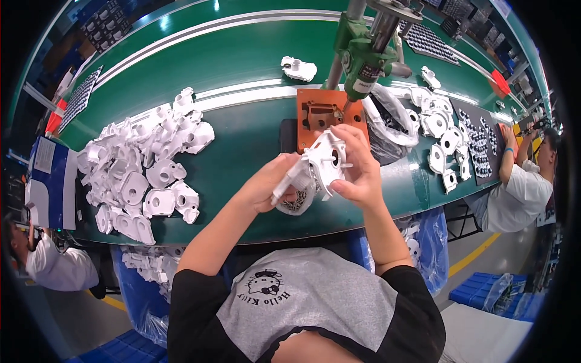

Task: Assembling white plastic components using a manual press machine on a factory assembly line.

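A white moulded plastic housing with a round dark opening is held up in front of me. My right hand grips its right side, with the thumb low and fingers over the top. My left hand is closed round the left part of the white plastic; I cannot tell if this is one piece or two. Below lies a clear bag of small metal screws, partly hidden by the housing and left hand. Just beyond my hands sits an orange fixture block under a green press.
A large heap of white housings covers the bench's left side; another pile lies right. One housing rests beyond the fixture. A plastic bag of dark parts stands beside the press. Blue bins flank me. Other people sit at both sides.
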`<state>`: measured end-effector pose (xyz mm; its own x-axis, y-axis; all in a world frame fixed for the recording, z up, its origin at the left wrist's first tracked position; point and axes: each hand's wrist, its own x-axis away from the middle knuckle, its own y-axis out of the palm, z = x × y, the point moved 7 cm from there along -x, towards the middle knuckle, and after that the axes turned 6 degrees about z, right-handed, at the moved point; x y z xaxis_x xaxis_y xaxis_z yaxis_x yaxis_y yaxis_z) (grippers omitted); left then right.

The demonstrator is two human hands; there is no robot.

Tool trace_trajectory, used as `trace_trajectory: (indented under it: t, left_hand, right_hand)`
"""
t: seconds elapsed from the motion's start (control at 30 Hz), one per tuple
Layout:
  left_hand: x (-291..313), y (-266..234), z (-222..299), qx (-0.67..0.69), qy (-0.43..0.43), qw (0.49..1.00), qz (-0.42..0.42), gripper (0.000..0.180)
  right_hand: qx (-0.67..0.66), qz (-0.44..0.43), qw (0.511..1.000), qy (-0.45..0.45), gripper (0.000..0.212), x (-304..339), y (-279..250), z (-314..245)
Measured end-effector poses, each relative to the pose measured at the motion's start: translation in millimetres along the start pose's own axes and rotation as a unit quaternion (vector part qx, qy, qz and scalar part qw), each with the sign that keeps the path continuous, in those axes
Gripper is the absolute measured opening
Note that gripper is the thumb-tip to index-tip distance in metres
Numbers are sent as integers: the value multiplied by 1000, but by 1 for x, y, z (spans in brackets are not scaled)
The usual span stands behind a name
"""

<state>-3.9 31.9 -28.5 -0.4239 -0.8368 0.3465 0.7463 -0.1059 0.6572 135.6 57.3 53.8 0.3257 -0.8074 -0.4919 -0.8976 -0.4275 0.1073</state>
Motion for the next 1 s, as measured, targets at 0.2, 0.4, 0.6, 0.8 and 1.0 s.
trace_trajectory:
  t: [0.2, 0.4, 0.6, 0.8, 1.0]
  left_hand:
    - [-6, 3, -5, -19, 70, 995, 64, 35]
    - [-5, -12, -17, 117, 6, 991, 72, 36]
    - [-1, -13, -19, 83, 61, 988, 119, 34]
    - [5, 15, -15, 48, 6, 996, 81, 34]
    - [-15, 16, 11, -51, 106, 991, 71, 22]
  right_hand:
    - [192, -75, 978, -9, 67, -1, 26, -3]
    - [256, -97, 962, -24, 59, 4, 24, 10]
    - [277, -93, 956, -4, 57, 4, 19, 17]
    - [236, -73, 969, -7, 59, 8, 4, 31]
    - [193, 17, 979, -60, 55, 0, -27, 8]
